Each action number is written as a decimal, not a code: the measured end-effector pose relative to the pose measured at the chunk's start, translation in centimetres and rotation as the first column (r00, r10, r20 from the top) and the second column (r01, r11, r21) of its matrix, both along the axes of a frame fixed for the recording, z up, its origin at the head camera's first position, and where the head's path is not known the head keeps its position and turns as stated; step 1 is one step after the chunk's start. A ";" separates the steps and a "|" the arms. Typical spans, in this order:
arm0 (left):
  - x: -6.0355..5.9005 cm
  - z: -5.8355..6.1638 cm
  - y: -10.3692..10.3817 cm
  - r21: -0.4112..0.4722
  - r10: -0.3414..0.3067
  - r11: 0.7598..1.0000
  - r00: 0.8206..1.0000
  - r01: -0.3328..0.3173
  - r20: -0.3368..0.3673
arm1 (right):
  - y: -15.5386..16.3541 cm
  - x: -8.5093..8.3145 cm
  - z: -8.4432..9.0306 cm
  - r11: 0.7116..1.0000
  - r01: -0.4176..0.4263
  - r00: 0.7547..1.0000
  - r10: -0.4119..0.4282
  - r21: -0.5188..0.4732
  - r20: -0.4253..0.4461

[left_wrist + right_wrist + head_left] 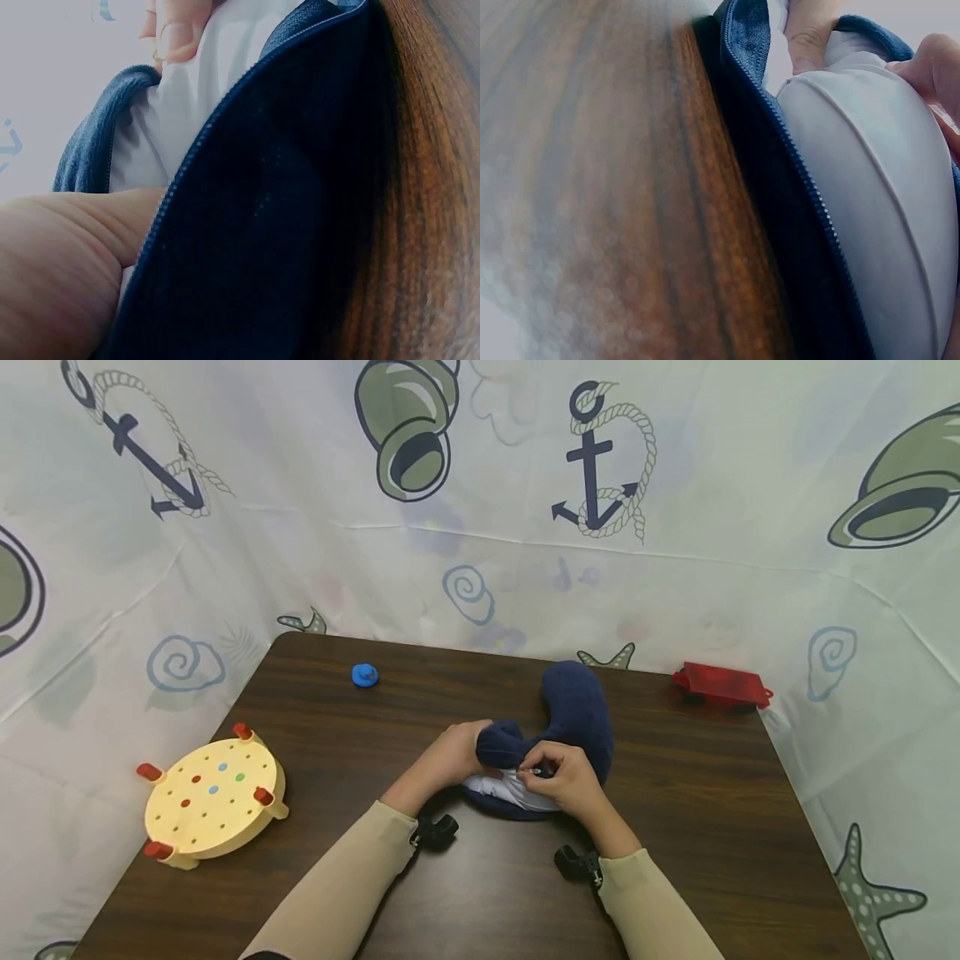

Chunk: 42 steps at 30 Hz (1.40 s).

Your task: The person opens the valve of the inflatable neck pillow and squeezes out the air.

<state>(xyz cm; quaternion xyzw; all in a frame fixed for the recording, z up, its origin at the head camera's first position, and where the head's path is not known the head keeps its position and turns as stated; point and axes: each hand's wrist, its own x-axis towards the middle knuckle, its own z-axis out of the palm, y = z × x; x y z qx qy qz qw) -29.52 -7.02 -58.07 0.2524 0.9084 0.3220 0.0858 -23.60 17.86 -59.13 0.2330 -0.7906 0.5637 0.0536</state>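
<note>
Midway across the table [675, 827], nearer the front edge, a navy pillow [576, 710] lies with its cover unzipped, white filling [510, 789] bulging out. Left hand [450, 756] grips one end of the cover, fingers curled round the fabric; right hand [566, 777] pinches the zip pull [542, 770] at the opening. A yellow pegboard [213, 797] overhangs the left edge, a blue knob [364, 675] sits near the back edge, a red block [722, 685] rests on the back right corner.

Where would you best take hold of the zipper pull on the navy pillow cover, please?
Probably pinch the zipper pull from the near open side, where the navy pillow cover gapes over the white inner cushion; the right hand already pinches there.
</note>
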 end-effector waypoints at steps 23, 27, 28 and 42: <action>-0.2 -0.1 -0.1 -0.068 -0.047 0.997 0.999 0.045 -0.027 | -0.3 0.0 -0.2 1.000 -0.014 1.000 0.014 -0.022 0.002; -0.3 -0.2 -0.1 -0.056 -0.051 0.997 0.998 0.049 -0.024 | -0.3 0.0 -0.3 0.999 -0.013 1.000 0.013 -0.032 0.000; -0.4 -0.5 -0.2 -0.052 -0.047 0.998 0.999 0.046 -0.022 | -0.3 0.0 -0.3 0.999 -0.012 1.000 0.012 -0.032 -0.002; -0.7 -1.4 0.2 -0.078 -0.006 0.997 0.999 0.003 -0.043 | -0.2 0.0 0.0 1.000 -0.017 0.999 0.017 -0.003 0.031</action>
